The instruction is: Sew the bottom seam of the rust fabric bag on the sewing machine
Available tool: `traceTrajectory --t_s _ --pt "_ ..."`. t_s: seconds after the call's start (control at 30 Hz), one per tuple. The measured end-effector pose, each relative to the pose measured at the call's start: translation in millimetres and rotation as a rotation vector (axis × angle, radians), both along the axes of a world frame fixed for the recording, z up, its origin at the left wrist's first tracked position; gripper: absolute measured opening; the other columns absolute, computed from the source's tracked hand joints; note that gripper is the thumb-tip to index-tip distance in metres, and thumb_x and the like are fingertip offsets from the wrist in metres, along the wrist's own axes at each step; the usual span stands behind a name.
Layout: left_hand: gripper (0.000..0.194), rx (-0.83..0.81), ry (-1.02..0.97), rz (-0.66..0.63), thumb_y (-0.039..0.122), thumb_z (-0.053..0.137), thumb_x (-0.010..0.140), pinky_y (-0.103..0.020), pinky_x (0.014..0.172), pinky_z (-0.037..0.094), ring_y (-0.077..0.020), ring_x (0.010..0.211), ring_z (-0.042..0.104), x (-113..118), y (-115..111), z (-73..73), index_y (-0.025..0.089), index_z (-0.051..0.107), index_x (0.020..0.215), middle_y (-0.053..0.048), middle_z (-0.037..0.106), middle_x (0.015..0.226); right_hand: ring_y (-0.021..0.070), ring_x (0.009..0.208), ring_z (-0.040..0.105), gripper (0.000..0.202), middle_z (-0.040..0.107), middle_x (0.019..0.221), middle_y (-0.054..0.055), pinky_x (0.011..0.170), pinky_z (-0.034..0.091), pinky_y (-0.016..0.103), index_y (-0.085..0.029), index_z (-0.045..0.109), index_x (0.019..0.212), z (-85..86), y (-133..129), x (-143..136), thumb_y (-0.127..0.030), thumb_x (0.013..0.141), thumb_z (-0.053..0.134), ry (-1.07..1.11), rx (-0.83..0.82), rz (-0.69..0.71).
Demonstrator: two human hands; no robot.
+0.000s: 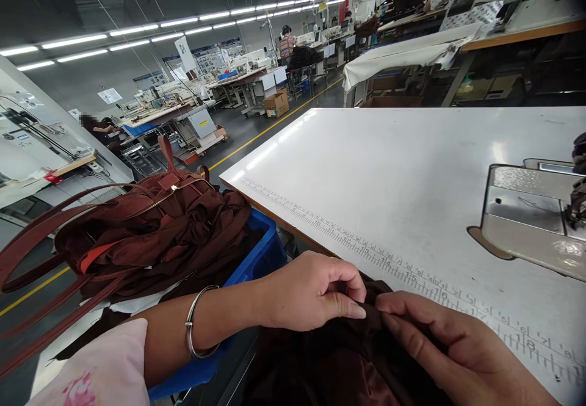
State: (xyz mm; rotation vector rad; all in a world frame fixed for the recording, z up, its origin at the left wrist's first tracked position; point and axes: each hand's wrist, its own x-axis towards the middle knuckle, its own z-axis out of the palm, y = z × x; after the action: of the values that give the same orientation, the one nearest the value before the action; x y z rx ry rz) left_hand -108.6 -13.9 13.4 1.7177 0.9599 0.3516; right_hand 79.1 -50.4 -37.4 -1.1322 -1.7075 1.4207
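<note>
Dark brown fabric [320,357] hangs over the front edge of the white table, low in the middle of the view. My left hand [315,290] pinches its upper edge between thumb and curled fingers. Close beside it, my right hand [434,333] grips the same edge, thumb against the index finger. A short stretch of cloth shows between the two hands. The lower part of the fabric runs out of the picture, and its full shape is hidden.
A white table [366,168] printed with a ruler scale [384,262] carries a sewing machine bed [531,217] at right. Brown bags with straps [155,229] are heaped over a blue bin [260,247] at left. Farther back, people sit at other workstations; a cardboard box [276,104] stands on the floor.
</note>
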Motion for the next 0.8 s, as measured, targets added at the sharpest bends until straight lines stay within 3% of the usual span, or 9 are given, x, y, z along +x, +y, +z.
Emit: traceTrajectory --t_s 0.37,0.53,0.8 --pt "0.005 -0.112 -0.049 0.074 0.013 0.054 0.074 -0.013 0.047 0.035 -0.0016 0.046 0.041 2.8 -4.0 -1.4 0.011 0.058 0.076 0.004 0.048 0.058 0.0157 0.062 0.058 0.019 0.059 0.065 0.001 0.055 0.049 0.021 -0.022 0.062 0.079 2.7 0.6 -2.3 -0.035 0.080 0.048 0.033 -0.031 -0.002" --pt "0.007 0.082 0.007 0.027 0.014 0.055 0.073 -0.016 0.058 0.039 -0.0065 0.062 0.048 2.1 -3.7 -1.3 0.011 0.061 0.076 -0.001 0.056 0.071 0.0160 0.065 0.058 0.025 0.059 0.071 0.001 0.057 0.049 0.022 -0.022 0.057 0.076 -0.8 -2.2 -0.6 -0.039 0.084 0.041 0.021 -0.090 0.058" --pt "0.007 0.324 0.072 -0.057 0.013 0.054 0.076 -0.017 0.058 0.034 -0.0057 0.059 0.043 2.3 -3.9 1.8 0.011 0.059 0.072 0.001 0.052 0.065 0.0141 0.066 0.056 0.028 0.058 0.073 0.000 0.059 0.048 0.021 -0.026 0.058 0.092 -3.8 -3.0 -1.6 -0.041 0.088 0.035 -0.013 -0.090 0.104"
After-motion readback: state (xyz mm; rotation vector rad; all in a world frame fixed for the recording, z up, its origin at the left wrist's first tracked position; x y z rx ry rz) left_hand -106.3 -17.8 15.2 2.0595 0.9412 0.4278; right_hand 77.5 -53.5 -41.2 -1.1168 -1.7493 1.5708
